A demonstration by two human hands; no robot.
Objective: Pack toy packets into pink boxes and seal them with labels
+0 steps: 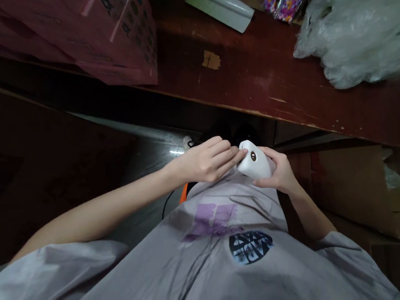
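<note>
- A small white device point(255, 164) is clamped in the right hand point(280, 174), close before the shirt point(211, 262), below the surface point(267, 77) edge.
- Its tip is touched by the left hand point(206, 161); whether it is gripped cannot be told.

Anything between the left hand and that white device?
Nothing visible. The left hand touches the white device with its fingertips; the right hand holds it from the other side, above the grey shirt.
</note>
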